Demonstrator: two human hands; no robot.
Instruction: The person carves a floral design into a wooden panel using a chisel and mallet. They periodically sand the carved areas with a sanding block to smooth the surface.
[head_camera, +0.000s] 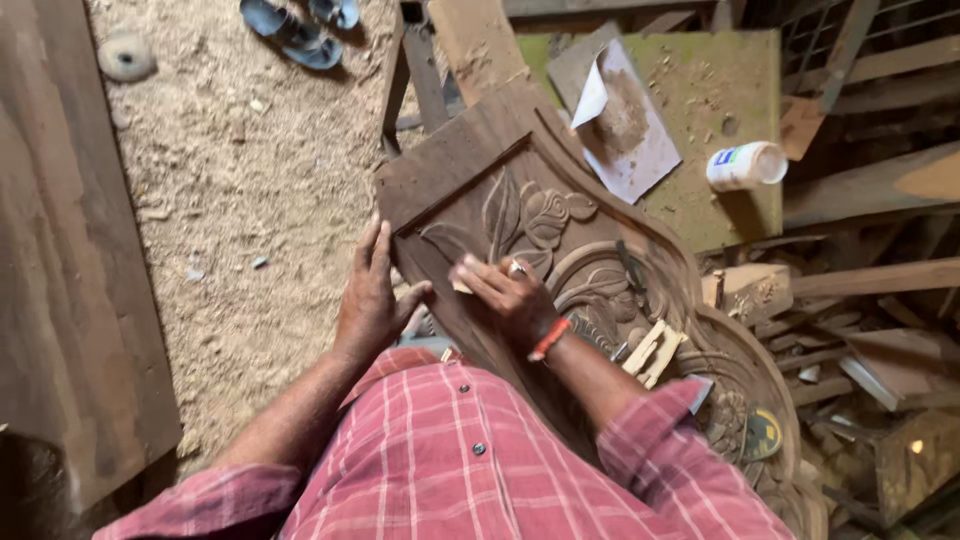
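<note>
Fingers: left hand (372, 300) flat on carved panel (520, 215); right hand (505, 295) pinching sandpaper (462, 287) | floor (240, 180): sawdust

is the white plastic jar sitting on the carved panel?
No. The white jar lies on its side on the green board, apart from the carved wooden panel under both hands.

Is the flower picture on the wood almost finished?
The flower and leaves on the carved wood panel already look cut, and so do the curved borders. Right now the right hand presses something small and pale onto the leaf area, perhaps sandpaper, while the left hand steadies the panel's edge. The wood looks bare and dusty, so smoothing and finishing probably remain.
</note>
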